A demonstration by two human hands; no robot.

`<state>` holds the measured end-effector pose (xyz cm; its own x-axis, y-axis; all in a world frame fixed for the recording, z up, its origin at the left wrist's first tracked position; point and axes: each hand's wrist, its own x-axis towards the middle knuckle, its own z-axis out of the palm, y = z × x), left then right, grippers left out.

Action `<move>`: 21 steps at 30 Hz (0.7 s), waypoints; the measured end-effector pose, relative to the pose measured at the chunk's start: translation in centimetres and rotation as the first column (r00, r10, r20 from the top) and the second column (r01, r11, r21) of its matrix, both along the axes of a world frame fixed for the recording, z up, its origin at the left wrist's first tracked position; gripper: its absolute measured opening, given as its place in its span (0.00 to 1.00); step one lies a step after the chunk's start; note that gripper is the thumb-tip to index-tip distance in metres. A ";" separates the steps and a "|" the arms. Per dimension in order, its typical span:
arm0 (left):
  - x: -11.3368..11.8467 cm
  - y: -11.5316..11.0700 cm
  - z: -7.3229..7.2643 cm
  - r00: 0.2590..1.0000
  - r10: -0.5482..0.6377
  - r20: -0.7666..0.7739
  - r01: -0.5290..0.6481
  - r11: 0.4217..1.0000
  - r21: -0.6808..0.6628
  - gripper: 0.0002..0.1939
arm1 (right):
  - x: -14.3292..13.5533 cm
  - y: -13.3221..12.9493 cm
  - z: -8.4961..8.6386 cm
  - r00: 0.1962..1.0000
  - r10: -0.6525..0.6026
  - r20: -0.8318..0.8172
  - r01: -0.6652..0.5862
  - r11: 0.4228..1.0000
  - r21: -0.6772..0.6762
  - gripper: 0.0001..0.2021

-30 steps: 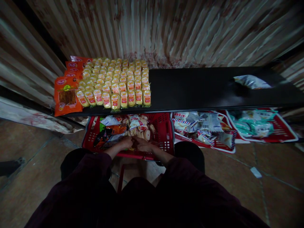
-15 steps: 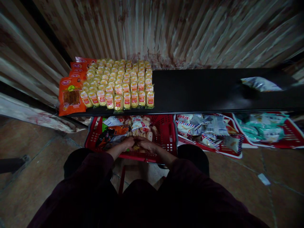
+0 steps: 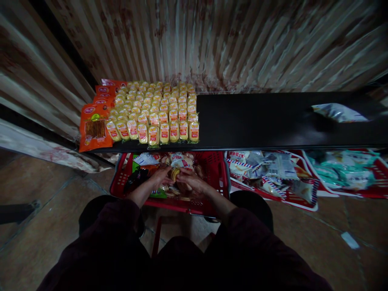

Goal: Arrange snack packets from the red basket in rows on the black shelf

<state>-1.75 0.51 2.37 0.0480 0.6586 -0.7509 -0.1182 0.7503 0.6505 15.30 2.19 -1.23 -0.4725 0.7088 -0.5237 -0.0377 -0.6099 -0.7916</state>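
My left hand (image 3: 162,176) and my right hand (image 3: 190,179) are over the red shopping basket (image 3: 178,207), fingers closed around a small yellow wrapped cake (image 3: 174,173) between them. The fingers partly cover it. Beneath and around the hands, the basket holds mixed snacks: a white-and-red bag (image 3: 182,160), an orange-and-black packet (image 3: 138,178) and round pale biscuits or cakes in clear wrap. On the black shelf (image 3: 257,121) above, yellow wrapped cakes (image 3: 163,133) with red-and-white labels stand in tight rows, with orange snack bags (image 3: 96,129) at their left.
Farther right on the shelf lies a white-and-blue bag (image 3: 339,112). Under the shelf, to the right, are a basket of striped snack bags (image 3: 274,165) and one of green packets (image 3: 345,171). A pleated curtain (image 3: 212,44) hangs behind. A small white card (image 3: 350,240) lies on the tiled floor.
Both hands have risen slightly from low in the basket, and the yellow cake now shows between them. A green packet and biscuits underneath have come into sight. The view has shifted slightly.
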 end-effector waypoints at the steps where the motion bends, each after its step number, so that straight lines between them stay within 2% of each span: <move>1: 0.0 0.0 0.3 1.000 0.004 0.018 -0.004 1.000 0.006 0.20 | 0.1 0.2 0.1 1.000 0.015 0.015 -0.015 0.999 0.032 0.24; 5: -0.1 0.2 1.4 0.997 0.020 0.073 -0.022 0.999 0.029 0.16 | 0.4 0.9 0.7 0.991 0.119 0.055 -0.129 0.959 0.251 0.23; 7: -0.3 0.3 1.7 0.996 0.021 0.082 -0.024 0.999 0.039 0.15 | 0.4 1.1 0.8 0.988 0.133 0.075 -0.150 0.939 0.310 0.23; 13: -0.7 0.4 2.1 0.993 0.014 0.118 -0.022 0.997 0.070 0.19 | 0.5 1.4 0.2 0.989 0.090 0.122 -0.120 0.954 0.274 0.25; 21: -0.6 0.3 2.7 0.997 -0.030 0.077 0.020 0.991 0.135 0.13 | 0.4 1.2 0.4 0.992 0.073 0.101 -0.096 0.965 0.242 0.25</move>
